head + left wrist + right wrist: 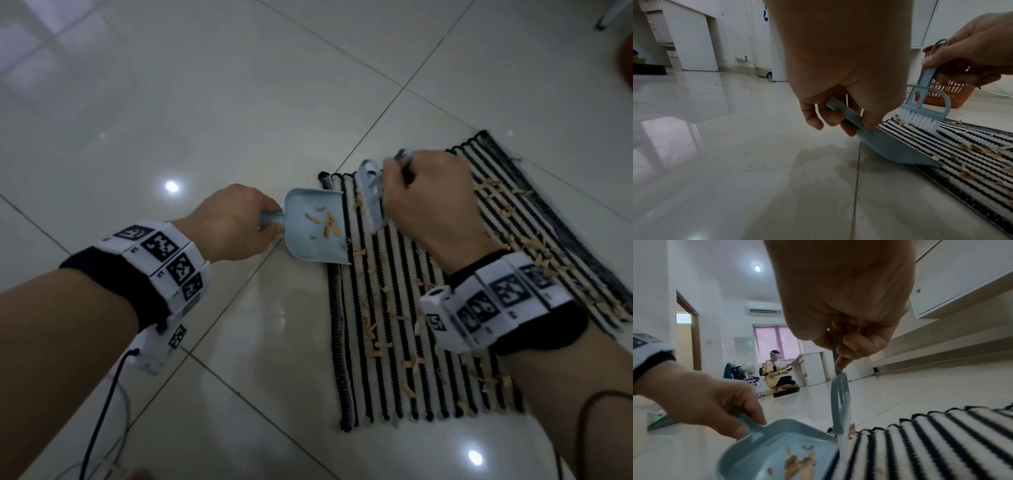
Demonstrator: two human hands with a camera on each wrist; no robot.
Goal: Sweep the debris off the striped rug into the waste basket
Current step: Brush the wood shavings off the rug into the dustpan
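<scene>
A black-and-white striped rug (445, 308) lies on the tiled floor, strewn with several tan wood shavings (380, 349). My left hand (233, 222) grips the handle of a light blue dustpan (315, 229), whose lip rests on the rug's left edge; several shavings lie in the pan (797, 462). My right hand (428, 202) grips the handle of a small blue brush (371, 195), its white bristles (920, 120) down on the rug beside the pan's mouth. An orange slatted waste basket (945, 91) stands on the floor beyond the rug, partly hidden by my right hand.
Glossy white floor tiles (171, 102) spread to the left and ahead. A black cable (102, 411) trails from my left wristband. White cabinets (690, 40) line the far wall. Another person (774, 374) crouches across the room.
</scene>
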